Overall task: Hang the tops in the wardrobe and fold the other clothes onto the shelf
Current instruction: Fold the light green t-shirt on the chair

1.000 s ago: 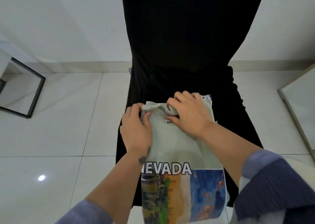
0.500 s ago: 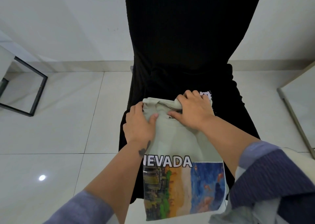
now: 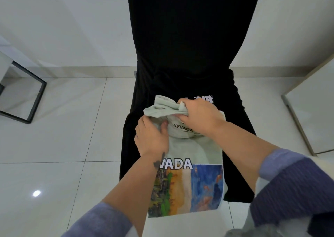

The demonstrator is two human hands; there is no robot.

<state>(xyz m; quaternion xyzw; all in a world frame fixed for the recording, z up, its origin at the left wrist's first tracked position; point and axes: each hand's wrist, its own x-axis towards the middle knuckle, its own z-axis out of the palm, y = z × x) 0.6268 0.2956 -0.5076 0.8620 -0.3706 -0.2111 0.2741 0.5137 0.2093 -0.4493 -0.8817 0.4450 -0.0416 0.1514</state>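
The pale green T-shirt (image 3: 189,152) lies in the centre of the frame on a black-covered chair (image 3: 184,38), its printed picture hanging toward the bottom edge and the neck end just above the middle. Your right hand (image 3: 200,117) has its fingers curled around a bunch of the neck fabric, lifted and twisted to the left. Your left hand (image 3: 151,137) sits just beside it, lower left, thumb pressing the cloth near the small "NEVADA" label; whether its other fingers are pinching fabric or only resting is hidden. This looks like opening the collar so a hanger can go in, though no hanger is in view. If so, loosen the right hand's wad into a two-finger pinch on the collar rim, since a bunched neck will snag a hanger arm. Take the opposite rim with the left hand and draw the two apart until the opening is flat and wide. The knit will stretch, so pull gently. Mind the lower half: it overhangs the seat edge and could drag the shirt to the tiled floor (image 3: 54,146) once you lift.
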